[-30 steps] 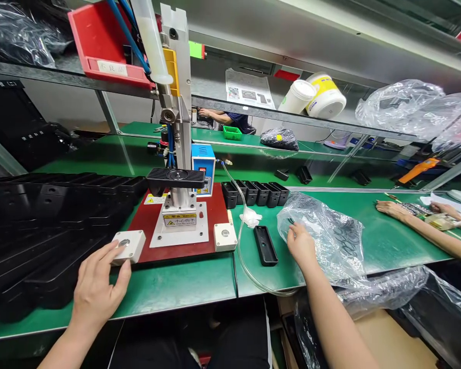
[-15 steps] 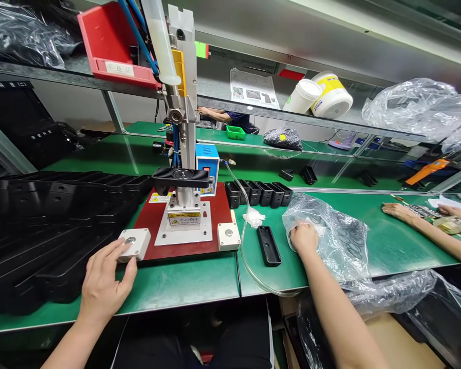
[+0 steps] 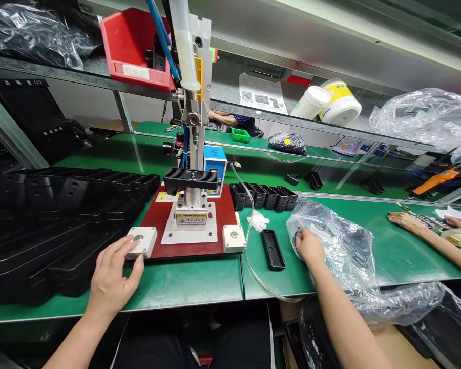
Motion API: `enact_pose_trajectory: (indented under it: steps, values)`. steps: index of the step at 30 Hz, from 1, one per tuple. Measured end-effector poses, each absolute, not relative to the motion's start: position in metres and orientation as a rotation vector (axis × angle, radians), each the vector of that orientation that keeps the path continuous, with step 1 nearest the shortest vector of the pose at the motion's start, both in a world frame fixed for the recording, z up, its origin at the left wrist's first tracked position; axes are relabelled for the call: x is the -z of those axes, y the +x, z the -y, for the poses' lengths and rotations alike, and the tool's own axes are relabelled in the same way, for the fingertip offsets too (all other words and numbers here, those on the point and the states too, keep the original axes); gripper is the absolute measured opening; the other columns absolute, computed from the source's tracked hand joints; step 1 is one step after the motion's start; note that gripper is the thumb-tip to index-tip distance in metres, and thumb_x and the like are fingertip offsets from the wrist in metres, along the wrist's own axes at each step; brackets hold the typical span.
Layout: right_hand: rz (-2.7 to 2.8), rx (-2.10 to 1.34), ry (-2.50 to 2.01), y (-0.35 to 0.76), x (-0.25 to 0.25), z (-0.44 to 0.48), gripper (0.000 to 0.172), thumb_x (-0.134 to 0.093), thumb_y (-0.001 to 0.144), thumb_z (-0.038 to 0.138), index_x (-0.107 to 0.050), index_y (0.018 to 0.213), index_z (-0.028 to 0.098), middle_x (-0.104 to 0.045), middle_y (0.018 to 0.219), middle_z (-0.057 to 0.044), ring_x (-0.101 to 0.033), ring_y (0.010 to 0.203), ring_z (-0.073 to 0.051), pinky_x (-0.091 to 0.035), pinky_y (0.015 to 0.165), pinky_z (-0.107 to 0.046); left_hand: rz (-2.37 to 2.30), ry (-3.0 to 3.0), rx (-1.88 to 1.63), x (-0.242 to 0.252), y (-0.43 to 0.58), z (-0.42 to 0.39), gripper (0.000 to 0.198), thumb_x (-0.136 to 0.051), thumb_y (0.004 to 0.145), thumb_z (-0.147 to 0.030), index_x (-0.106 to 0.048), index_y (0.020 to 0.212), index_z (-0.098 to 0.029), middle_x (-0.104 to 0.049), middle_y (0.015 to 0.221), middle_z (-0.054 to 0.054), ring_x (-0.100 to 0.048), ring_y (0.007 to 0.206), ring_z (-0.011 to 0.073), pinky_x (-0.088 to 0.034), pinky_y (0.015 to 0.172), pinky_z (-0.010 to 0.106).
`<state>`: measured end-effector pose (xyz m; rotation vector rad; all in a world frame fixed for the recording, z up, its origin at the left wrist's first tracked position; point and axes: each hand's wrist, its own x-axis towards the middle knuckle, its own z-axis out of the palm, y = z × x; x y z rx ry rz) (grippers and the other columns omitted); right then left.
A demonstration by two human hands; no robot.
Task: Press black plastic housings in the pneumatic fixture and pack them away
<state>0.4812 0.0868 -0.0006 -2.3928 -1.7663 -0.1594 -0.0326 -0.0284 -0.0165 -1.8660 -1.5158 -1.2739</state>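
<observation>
Far left of the L grip: stacked black trays [image 3: 42, 225], just beside the hand, not touched. L hand [image 3: 113, 277] lies low over the tabletop [image 3: 200, 282], grip apart, holding nothing. Its fingertips touch the near-left edge of the L btn box [image 3: 140, 242]; the metal btn sits just beyond the index tip. Judgement: the finger should land square on the btn, not the box rim, w/ the rest of the hand kept off the red plate [image 3: 223, 205].

Right of and beyond that grip: press [image 3: 194, 118] w/ a black part [image 3: 192, 178] seated on its fixture, head above it and apart. Warning labels show on the base, so both hands are best kept clear of the head. R btn box [image 3: 234, 238] sits between the two grips, untouched. A clear hose [image 3: 249, 251] loops past it to the tabletop edge and could snag a wrist.

Just left of the R grip: one black housing [image 3: 272, 249], open side up; beyond it, a row of housings [image 3: 265, 197]. R hand [image 3: 309, 248] is at the mouth of the plastic bag [image 3: 341, 246], fingers curled in. Can't tell if the grip is clamped on anything, since the tips are hidden. Dark ring-like bits show thru the film right of the grip. Judgement: pinch one piece only, w/o dragging the bag. Far right: another person's hands [image 3: 407, 221], well apart.
</observation>
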Motion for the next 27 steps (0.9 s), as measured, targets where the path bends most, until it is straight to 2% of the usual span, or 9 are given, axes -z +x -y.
enact_pose_trajectory:
  steps: [4, 10, 17, 20, 24, 27]
  values:
    - [1.747, 0.099, -2.396, 0.484, 0.0, -0.073, 0.032, -0.045, 0.088, 0.02, -0.061, 0.115, 0.016, -0.069, 0.097, -0.009, -0.065, 0.089, -0.026, -0.046, 0.073, -0.034, 1.527, -1.862, 1.28, 0.017, -0.033, 0.028, 0.037, -0.062, 0.084, -0.018, -0.055, 0.12, -0.015, -0.06, 0.12, 0.018, -0.059, 0.11, 0.032, -0.047, 0.096, 0.05]
    - [1.804, 0.121, -2.336, 0.48, 0.0, -0.064, 0.027, -0.05, 0.085, 0.019, -0.063, 0.108, 0.013, -0.067, 0.1, -0.011, -0.064, 0.094, -0.025, -0.046, 0.073, -0.031, 1.534, -1.866, 1.287, 0.018, -0.033, 0.027, 0.036, -0.062, 0.084, -0.018, -0.055, 0.12, -0.015, -0.059, 0.121, 0.018, -0.059, 0.11, 0.0313, -0.047, 0.096, 0.05]
    - [1.799, 0.169, -2.212, 0.472, -0.011, -0.057, 0.014, -0.051, 0.077, 0.017, -0.064, 0.083, 0.017, -0.067, 0.081, -0.008, -0.065, 0.076, -0.024, -0.044, 0.063, -0.032, 1.529, -1.862, 1.298, 0.017, -0.033, 0.029, 0.037, -0.061, 0.085, -0.018, -0.053, 0.121, -0.017, -0.059, 0.122, 0.016, -0.059, 0.109, 0.0302, -0.048, 0.095, 0.048]
    - [1.763, 0.198, -2.112, 0.459, -0.029, -0.054, 0.013, -0.05, 0.077, 0.023, -0.062, 0.081, 0.019, -0.069, 0.084, -0.007, -0.065, 0.077, -0.024, -0.046, 0.066, -0.033, 1.51, -1.868, 1.307, 0.016, -0.033, 0.028, 0.037, -0.06, 0.085, -0.017, -0.053, 0.121, -0.017, -0.059, 0.121, 0.016, -0.059, 0.108, 0.0296, -0.048, 0.094, 0.047]
    - [1.788, 0.239, -1.727, 0.409, -0.066, -0.051, 0.017, -0.051, 0.08, 0.032, -0.062, 0.085, 0.02, -0.068, 0.081, -0.004, -0.063, 0.071, -0.019, -0.048, 0.065, -0.031, 1.514, -1.881, 1.314, 0.015, -0.032, 0.026, 0.036, -0.059, 0.086, -0.016, -0.052, 0.121, -0.016, -0.058, 0.121, 0.016, -0.059, 0.108, 0.0289, -0.048, 0.094, 0.047]
    - [1.877, 0.321, -1.243, 0.352, -0.098, -0.049, 0.011, -0.054, 0.085, 0.028, -0.061, 0.083, 0.021, -0.066, 0.078, -0.002, -0.061, 0.071, -0.017, -0.048, 0.065, -0.029, 1.532, -1.883, 1.322, 0.016, -0.033, 0.026, 0.036, -0.059, 0.086, -0.016, -0.052, 0.122, -0.017, -0.058, 0.121, 0.015, -0.058, 0.11, 0.0284, -0.048, 0.095, 0.046]
